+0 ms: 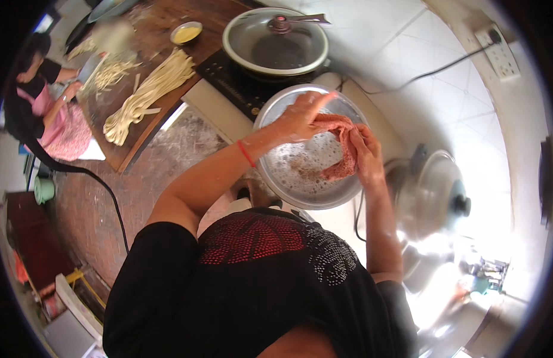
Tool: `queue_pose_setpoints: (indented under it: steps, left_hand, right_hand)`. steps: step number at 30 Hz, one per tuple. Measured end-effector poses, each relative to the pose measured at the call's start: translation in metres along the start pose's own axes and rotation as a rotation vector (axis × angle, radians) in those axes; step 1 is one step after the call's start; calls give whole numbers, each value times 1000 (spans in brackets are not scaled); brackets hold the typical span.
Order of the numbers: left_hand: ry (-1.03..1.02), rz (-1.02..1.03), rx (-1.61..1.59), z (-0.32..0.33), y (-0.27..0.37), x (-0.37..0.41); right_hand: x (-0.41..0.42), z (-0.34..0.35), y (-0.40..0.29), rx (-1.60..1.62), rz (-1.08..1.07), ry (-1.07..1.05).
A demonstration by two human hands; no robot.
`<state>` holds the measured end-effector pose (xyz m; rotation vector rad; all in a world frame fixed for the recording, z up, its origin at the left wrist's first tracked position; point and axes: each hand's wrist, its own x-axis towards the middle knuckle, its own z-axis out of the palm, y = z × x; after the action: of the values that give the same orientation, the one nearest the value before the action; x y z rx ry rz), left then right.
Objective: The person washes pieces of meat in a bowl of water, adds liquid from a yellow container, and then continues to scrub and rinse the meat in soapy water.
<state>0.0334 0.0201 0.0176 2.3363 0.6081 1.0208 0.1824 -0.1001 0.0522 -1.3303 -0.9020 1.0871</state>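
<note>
A wet reddish-pink cloth [346,150] is bunched between my hands above a round metal basin [270,179]. My left hand [303,118], with a red cord on its wrist, has one end of the cloth against its palm, some fingers stretched out. At the right side of the basin, my right hand [368,154] grips the cloth's twisted middle, and a loose end hangs below. Foamy, cloudy water [303,165] with bubbles and a brownish patch fills the basin's bottom. Part of my left palm is hidden from view.
Behind the basin, a glass-lidded pan [276,49] sits on a black cooktop [227,85]. Long noodle strands [151,94] and a small bowl [186,33] of yellow contents rest on the wooden table [137,147]. A person [48,103] works there. A lidded metal pot [431,197] stands right.
</note>
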Motion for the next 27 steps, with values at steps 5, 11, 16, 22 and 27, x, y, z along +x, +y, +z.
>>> queue_pose_setpoints:
  steps: [5,11,16,22,27]
  left_hand:
    - [-188,-333,-92,-42,22,-12]
    - [-258,-616,-772,-8,68,-21]
    - [-13,-689,-1145,6,39,-27]
    - [-176,-782,-1319,-2,19,-35]
    - [-287,-413,-966,19,25,-36]
  right_hand:
    - [-8,-7,11,519,38,38]
    - [-11,18,22,576,79,70]
    - [-12,15,21,433,-77,162]
    - [4,9,45,284,379,-137]
    - [-4,25,40,502,-46,-254]
